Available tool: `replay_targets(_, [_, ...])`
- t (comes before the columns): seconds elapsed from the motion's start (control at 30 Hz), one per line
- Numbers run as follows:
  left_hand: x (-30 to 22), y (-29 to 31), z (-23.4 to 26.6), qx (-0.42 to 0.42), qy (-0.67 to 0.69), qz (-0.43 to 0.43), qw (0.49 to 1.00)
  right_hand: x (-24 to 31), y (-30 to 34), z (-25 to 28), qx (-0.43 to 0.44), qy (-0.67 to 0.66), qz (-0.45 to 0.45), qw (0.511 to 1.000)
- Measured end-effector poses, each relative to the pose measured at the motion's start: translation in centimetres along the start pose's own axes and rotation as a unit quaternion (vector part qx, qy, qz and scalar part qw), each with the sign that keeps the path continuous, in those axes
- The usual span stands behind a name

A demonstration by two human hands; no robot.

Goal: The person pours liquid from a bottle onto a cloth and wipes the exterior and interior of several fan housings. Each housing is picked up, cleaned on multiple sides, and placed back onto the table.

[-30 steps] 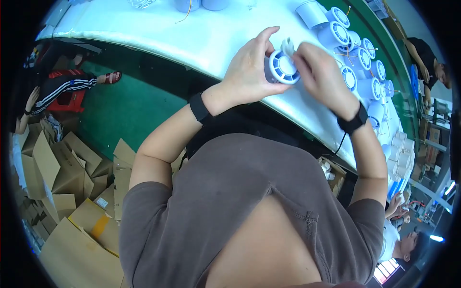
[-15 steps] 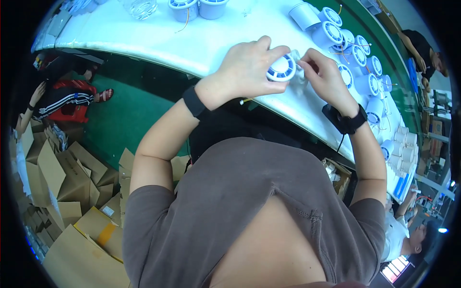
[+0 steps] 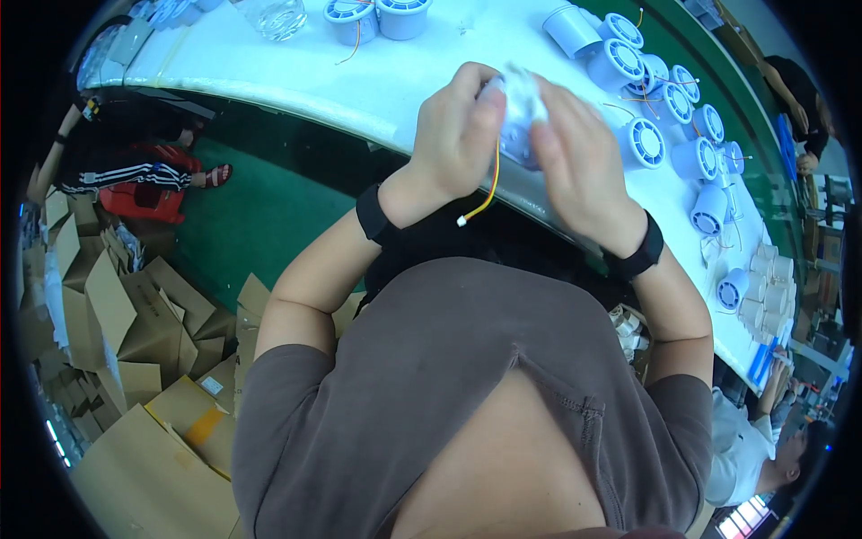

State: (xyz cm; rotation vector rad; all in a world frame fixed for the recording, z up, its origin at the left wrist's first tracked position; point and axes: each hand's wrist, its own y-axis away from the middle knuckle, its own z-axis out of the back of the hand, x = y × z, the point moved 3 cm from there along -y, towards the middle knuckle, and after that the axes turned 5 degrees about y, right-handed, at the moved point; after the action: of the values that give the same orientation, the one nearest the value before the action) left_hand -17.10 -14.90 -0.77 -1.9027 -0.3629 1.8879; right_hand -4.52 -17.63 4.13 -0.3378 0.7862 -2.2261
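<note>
Above the front edge of the white table, my left hand is closed round a small white fan unit. Its round slotted face is turned out of sight. From the unit hangs a short red and yellow wire lead ending in a small white plug. A crumpled white cloth lies against the unit's upper part. My right hand, smeared by motion, presses the cloth to the unit from the right, its fingers bent over it.
Several similar fans with thin wires stand or lie on the table to the right. Two more fans are at the back, beside a clear plastic bag. Stacked white cylinders sit far right. Flattened cardboard boxes fill the lower left.
The fan unit has been turned, so its slotted face no longer shows and its wire lead hangs in front. My right hand has moved left, with the cloth now over the unit.
</note>
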Motion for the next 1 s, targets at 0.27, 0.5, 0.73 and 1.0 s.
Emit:
replay_targets(0.27, [-2.6,-0.4,0.4,0.042,-0.036,-0.23,0.972,-1.6,3.5,-1.0,0.113,-0.67,-0.431,0.593])
replay_targets(0.5, [-0.7,1.3,-0.7,0.013,0.276,0.281,0.919,-2.0,0.8,3.0,-0.02,-0.329,-0.183,0.926])
replay_targets(0.73, [2.5,2.6,-1.3,0.176,0.54,0.387,0.726,-0.2,0.2,2.6,0.096,-0.061,0.079,0.99])
replay_targets(1.0, [-0.8,1.2,-0.5,0.038,0.044,0.028,0.998,-1.6,1.7,1.5,0.137,-0.129,-0.103,0.977])
